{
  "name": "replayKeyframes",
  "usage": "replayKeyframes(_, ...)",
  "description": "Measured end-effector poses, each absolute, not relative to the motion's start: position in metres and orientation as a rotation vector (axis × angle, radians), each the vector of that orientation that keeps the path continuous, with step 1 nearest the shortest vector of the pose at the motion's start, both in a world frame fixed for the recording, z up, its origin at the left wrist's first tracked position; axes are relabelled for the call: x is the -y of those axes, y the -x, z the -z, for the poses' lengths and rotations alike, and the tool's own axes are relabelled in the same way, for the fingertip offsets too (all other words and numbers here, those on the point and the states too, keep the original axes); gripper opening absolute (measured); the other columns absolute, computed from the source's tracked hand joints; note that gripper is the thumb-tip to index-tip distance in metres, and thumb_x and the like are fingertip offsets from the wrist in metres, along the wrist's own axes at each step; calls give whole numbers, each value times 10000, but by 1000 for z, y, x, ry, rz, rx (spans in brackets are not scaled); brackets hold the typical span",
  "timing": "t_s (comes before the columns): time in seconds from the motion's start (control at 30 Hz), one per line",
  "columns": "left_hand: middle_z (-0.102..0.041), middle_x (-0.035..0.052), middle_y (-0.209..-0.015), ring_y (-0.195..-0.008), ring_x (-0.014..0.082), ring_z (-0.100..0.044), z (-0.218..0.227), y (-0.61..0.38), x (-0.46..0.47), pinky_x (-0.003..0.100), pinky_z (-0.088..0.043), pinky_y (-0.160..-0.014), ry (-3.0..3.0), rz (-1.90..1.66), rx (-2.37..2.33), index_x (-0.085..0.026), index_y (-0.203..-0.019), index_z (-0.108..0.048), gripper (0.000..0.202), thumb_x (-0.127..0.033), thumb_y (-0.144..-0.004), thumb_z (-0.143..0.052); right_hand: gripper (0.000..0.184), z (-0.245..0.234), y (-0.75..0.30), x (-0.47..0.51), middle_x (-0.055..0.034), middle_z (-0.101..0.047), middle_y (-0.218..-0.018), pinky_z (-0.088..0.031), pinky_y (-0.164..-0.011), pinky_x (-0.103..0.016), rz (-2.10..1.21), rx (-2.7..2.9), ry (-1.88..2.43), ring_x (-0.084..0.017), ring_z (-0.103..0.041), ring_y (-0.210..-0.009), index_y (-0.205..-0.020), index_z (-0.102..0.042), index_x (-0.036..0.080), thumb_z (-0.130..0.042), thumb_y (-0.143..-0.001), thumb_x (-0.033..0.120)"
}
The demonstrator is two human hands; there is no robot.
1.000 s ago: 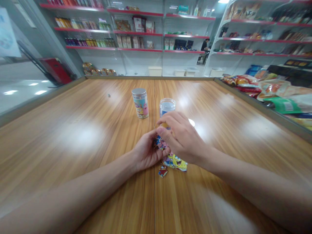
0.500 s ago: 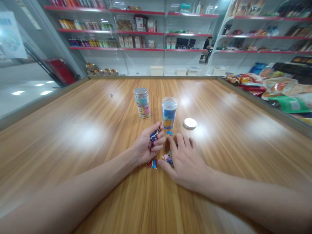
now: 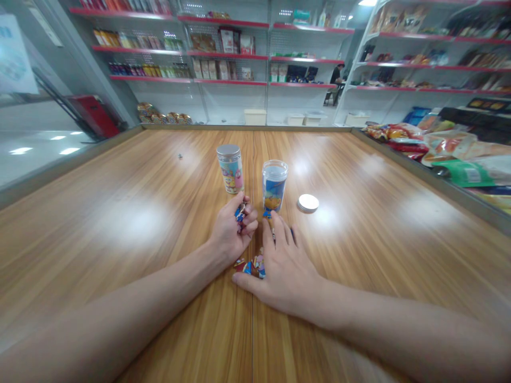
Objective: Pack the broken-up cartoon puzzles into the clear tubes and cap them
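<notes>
My left hand (image 3: 233,226) is curled round a handful of small colourful puzzle pieces (image 3: 240,211), held just above the wood. To its right, my right hand (image 3: 285,260) lies palm down with fingers stretched and the thumb out to the left. Loose puzzle pieces (image 3: 250,267) lie between that thumb and forefinger, partly covered by the hand. A blue piece (image 3: 267,213) is near its fingertips, at the foot of an open clear jar (image 3: 274,186) with a blue and yellow picture. Left of it stands a second picture jar (image 3: 231,170), closed with a silver lid.
A round silver lid (image 3: 308,202) lies flat right of the open jar. One tiny piece (image 3: 180,156) rests far left on the wooden table (image 3: 159,287). Packaged snacks (image 3: 463,154) are heaped beyond the right edge. Stocked shelves (image 3: 227,53) and a distant person (image 3: 337,80) are behind.
My right hand has slid left and slightly forward, its thumb now beyond the loose pieces, which are gathered closer together. My left hand has shifted left and a little forward, still holding its pieces.
</notes>
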State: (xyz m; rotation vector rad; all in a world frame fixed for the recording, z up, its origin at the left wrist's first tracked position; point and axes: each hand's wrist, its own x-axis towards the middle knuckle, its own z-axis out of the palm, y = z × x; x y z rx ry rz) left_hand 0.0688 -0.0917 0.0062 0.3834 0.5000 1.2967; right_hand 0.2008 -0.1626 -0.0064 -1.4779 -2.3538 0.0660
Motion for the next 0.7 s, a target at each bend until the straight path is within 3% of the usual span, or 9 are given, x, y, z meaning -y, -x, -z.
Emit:
replayKeyframes(0.1,-404,-46,-584,-398,41,-342,-5,-68,89,140,-219,-318,-374,-1336,-520,-138,-793,-518,253,-240,-1010,-436,1038,10,-203,157,-279,-169,-1601,-222,-1142,-662,-51,2362,1464,-450,-166,-1467,-1512,-292,9,-519,-822,750)
replayKeyframes(0.2,-424,-41,-590,-395,35,-345,-5,-69,89,139,-219,-320,-380,-1333,-532,-132,-809,-526,243,-230,-1010,-431,876,9,-206,152,-229,-342,-1539,-207,-1150,-652,-61,2405,1391,-421,-236,-1444,-1473,-389,93,-512,-859,705)
replayKeyframes(0.3,-430,-43,-592,-389,32,-345,-5,-71,88,138,-214,-318,-362,-1324,-545,-133,-816,-525,223,-227,-1002,-446,630,6,-208,150,-184,-492,-1387,-274,-1126,-612,-56,2431,1317,-381,-359,-1357,-1346,-517,144,-523,-902,591)
replayKeyframes(0.5,-435,-50,-579,-382,38,-352,-5,-69,87,150,-221,-320,-394,-1435,-608,-141,-789,-517,169,-218,-937,-536,378,5,-209,152,-156,-537,-1141,-435,-987,-492,-74,2400,1282,-301,-500,-1103,-1118,-619,130,-555,-908,438)
replayKeyframes(0.7,-444,-53,-566,-382,41,-363,-5,-64,82,156,-224,-332,-442,-1555,-689,-154,-769,-498,179,-235,-915,-566,379,4,-214,154,-153,-471,-1328,-393,-1052,-492,-113,2466,1100,-304,-436,-1243,-1207,-649,201,-598,-908,429)
